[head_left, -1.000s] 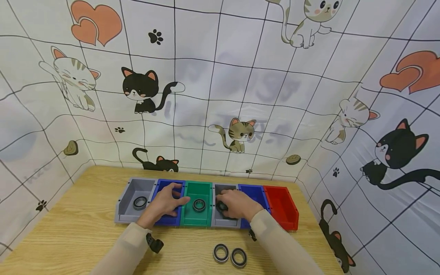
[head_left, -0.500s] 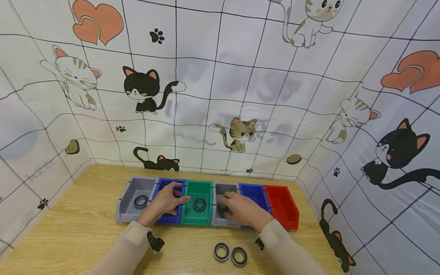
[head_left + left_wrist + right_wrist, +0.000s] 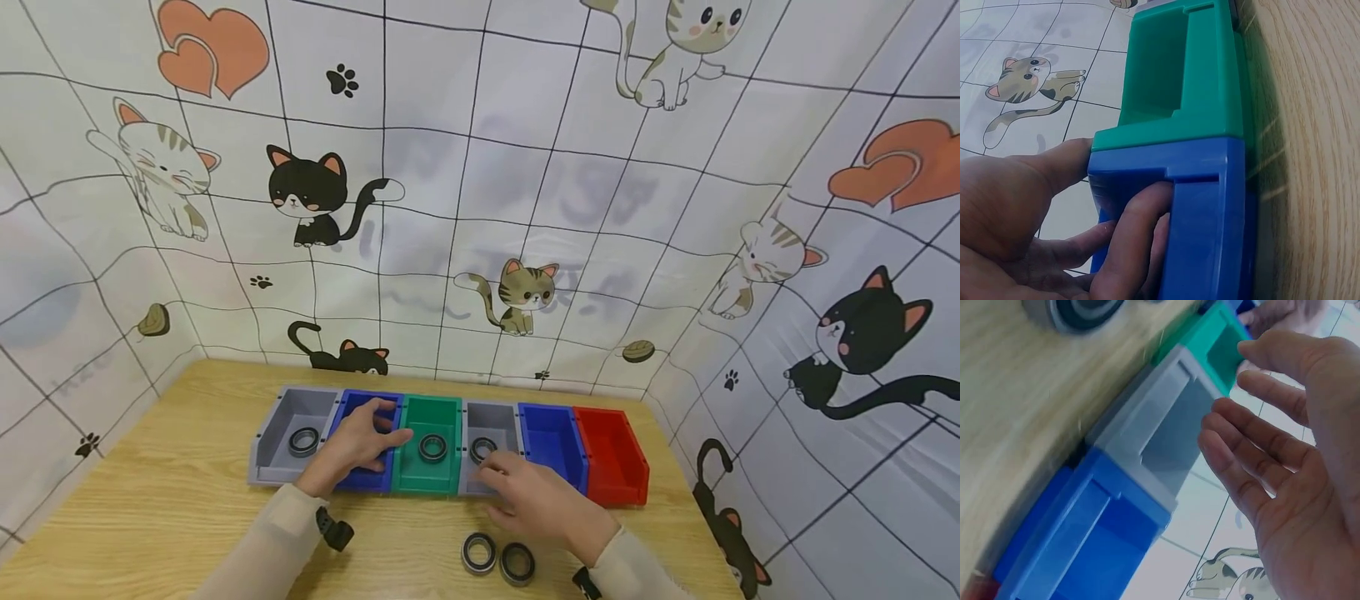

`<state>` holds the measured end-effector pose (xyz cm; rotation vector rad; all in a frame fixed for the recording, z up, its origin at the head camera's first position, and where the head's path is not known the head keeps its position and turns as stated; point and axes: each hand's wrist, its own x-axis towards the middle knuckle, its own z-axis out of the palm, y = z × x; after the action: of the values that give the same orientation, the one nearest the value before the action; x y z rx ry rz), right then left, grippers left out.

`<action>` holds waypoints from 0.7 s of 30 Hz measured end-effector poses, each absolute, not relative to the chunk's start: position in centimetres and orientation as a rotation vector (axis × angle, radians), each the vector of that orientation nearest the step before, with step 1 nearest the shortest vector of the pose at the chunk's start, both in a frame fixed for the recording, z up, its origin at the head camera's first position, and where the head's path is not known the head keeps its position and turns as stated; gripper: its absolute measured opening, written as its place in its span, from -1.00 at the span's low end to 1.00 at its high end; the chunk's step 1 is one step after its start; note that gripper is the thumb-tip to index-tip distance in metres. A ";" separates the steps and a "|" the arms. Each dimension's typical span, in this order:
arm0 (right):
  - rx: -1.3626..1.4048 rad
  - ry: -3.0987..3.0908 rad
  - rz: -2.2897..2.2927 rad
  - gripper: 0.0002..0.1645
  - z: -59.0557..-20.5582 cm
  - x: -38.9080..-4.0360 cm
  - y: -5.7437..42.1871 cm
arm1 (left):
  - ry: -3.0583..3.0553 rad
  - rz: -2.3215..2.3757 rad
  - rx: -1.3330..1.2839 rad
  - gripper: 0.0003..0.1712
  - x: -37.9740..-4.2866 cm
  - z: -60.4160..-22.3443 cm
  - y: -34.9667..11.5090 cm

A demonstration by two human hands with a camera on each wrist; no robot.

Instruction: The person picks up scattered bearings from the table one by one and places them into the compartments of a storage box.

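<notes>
My left hand (image 3: 360,442) rests at the left blue bin (image 3: 375,482), its fingers dipping inside and its thumb reaching to the wall shared with the green bin (image 3: 432,410). In the left wrist view one finger bends over the blue bin's front lip (image 3: 1197,237). My right hand (image 3: 536,500) hovers at the front of the right grey bin (image 3: 491,417), fingers loosely spread and holding nothing. A ball bearing (image 3: 474,451) lies in that bin, just beyond the fingertips. Another bearing (image 3: 422,450) lies in the green bin. Below the right hand, two bearings (image 3: 467,553) lie side by side on the table.
A left grey bin (image 3: 307,406) holds one more bearing (image 3: 293,442). To the right, a second blue bin (image 3: 551,433) and a red bin (image 3: 611,450) finish the row on the wooden table (image 3: 150,492). A cat-print cloth (image 3: 420,183) surrounds the back and sides.
My right hand has let go of the bearing in the right grey bin and drawn back toward me and the table's two bearings. The left hand has stayed in place.
</notes>
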<state>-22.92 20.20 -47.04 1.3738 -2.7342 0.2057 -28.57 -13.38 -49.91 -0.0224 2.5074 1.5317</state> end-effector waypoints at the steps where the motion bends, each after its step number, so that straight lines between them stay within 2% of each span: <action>1: 1.384 -2.746 0.202 -0.58 -47.1 -22.6 20.2 | 2.514 1.523 -0.008 -0.07 -28.6 -49.9 -13.4; 7: 1.468 -2.863 0.243 -0.55 -47.4 -21.0 19.8 | 2.515 1.515 -0.020 -0.08 -28.7 -49.9 -13.6; 16: 1.397 -3.134 0.358 -0.47 -48.7 -19.9 19.6 | 2.508 1.534 -0.018 -0.09 -28.6 -49.9 -13.7; 21: 1.447 -3.125 0.334 -0.43 -49.4 -19.7 19.8 | 2.510 1.530 -0.019 -0.08 -28.4 -49.9 -13.5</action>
<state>-19.73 19.84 -49.39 1.4470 -3.1246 0.3345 -28.40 -13.52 -49.93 -0.0191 2.5098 1.5296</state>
